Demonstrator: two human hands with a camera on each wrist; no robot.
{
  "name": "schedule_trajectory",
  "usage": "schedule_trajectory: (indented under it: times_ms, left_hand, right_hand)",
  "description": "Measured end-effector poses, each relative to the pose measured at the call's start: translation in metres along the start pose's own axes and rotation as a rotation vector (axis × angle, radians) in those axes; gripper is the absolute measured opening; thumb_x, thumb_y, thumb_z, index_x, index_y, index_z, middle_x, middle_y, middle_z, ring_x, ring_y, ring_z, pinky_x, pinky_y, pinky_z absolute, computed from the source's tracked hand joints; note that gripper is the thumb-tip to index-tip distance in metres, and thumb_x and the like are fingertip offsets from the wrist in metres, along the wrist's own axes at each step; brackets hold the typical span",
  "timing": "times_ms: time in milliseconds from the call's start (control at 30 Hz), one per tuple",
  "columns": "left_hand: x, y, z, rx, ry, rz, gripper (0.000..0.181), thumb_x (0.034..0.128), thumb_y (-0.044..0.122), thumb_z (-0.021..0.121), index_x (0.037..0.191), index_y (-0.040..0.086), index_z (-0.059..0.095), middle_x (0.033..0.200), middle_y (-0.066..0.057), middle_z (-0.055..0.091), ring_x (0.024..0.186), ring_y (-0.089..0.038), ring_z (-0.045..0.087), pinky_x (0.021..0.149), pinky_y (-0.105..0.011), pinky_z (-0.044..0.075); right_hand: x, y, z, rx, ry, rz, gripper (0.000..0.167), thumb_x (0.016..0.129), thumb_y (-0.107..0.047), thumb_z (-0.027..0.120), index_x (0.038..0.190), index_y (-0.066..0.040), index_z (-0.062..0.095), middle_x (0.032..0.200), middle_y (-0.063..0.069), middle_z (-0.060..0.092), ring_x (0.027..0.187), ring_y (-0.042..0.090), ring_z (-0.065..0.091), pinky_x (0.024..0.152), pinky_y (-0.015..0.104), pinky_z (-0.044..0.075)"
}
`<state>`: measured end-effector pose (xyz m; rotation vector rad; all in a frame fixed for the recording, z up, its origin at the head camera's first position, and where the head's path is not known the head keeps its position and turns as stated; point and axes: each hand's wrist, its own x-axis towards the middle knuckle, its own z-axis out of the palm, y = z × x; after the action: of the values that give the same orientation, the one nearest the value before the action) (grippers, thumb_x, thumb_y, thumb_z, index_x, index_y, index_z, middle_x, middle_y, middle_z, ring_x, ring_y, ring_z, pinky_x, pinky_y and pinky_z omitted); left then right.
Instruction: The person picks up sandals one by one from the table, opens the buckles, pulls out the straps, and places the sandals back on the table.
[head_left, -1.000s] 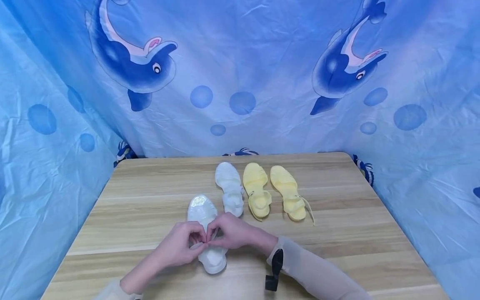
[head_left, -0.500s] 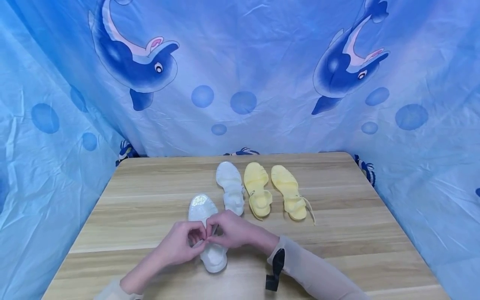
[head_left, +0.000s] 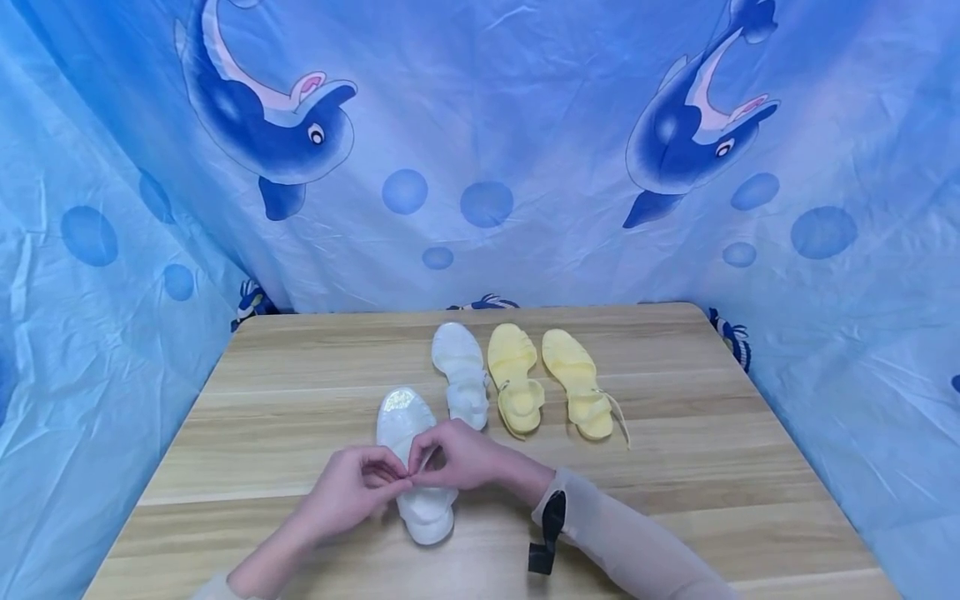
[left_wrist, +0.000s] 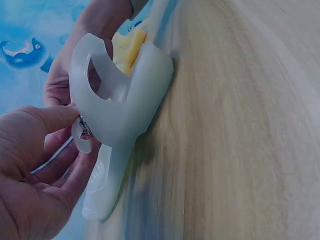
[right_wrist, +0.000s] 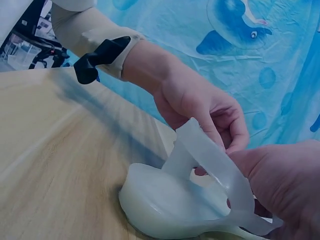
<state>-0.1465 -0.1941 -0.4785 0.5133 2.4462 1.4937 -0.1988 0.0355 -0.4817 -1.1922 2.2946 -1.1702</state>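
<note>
A white jelly sandal (head_left: 405, 421) lies in front of the person, toe pointing away. My left hand (head_left: 348, 492) pinches its ankle strap near a small metal buckle (left_wrist: 85, 129), seen in the left wrist view. From the other side my right hand (head_left: 457, 457) pinches the strap at the same spot, the fingertips of both hands meeting. In the right wrist view the strap (right_wrist: 217, 160) arches above the heel (right_wrist: 150, 200), and my right hand (right_wrist: 290, 180) covers the buckle. How far the strap end passes through the buckle cannot be told.
Beyond the hands stand a second white sandal (head_left: 459, 367) and two yellow sandals (head_left: 512, 367), (head_left: 570, 367), side by side on the wooden table (head_left: 675, 500). One yellow strap (head_left: 618, 417) hangs loose. A blue curtain with dolphins (head_left: 480, 100) encloses the table's back and sides.
My left hand has shifted slightly left and its fingers have spread less tightly over the strap. The right hand stays almost in place. The other sandals have not moved.
</note>
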Motion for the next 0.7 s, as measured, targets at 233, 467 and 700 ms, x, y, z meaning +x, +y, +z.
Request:
schedule_trajectory:
  times_ms: [233,467,700]
  left_hand:
    - [-0.0032,-0.0001,-0.0011,0.091,0.008,0.093,0.006,0.0918,0.017,0.083,0.093,0.018,0.077,0.092,0.005,0.078,0.085,-0.003,0.071,0.077,-0.024,0.064]
    - [-0.0032,-0.0014,-0.0019,0.058,-0.002,0.140,0.008,0.0914,0.011,0.082,0.092,0.015,0.076,0.090,0.002,0.077,0.082,-0.004,0.071,0.076,-0.024,0.065]
    - [-0.0012,-0.0049,0.0003,0.039,0.006,0.168,0.009,0.0896,0.009,0.084,0.093,0.012,0.077,0.091,-0.001,0.078,0.081,-0.004,0.073,0.076,-0.025,0.065]
  right_hand:
    - [0.0004,0.0020,-0.0006,-0.056,-0.033,-0.084,0.006,0.093,-0.016,0.084,0.089,-0.015,0.079,0.088,-0.006,0.081,0.083,-0.013,0.063,0.083,0.012,0.057]
    - [0.0008,0.0056,-0.0027,-0.107,-0.030,-0.089,0.006,0.093,-0.016,0.082,0.092,-0.017,0.076,0.088,-0.011,0.077,0.086,-0.006,0.065,0.084,0.011,0.055]
    - [0.0021,0.0074,-0.0013,-0.054,-0.011,-0.045,0.007,0.094,-0.026,0.083,0.094,-0.020,0.080,0.088,-0.015,0.077,0.084,-0.010,0.064,0.083,0.013,0.057]
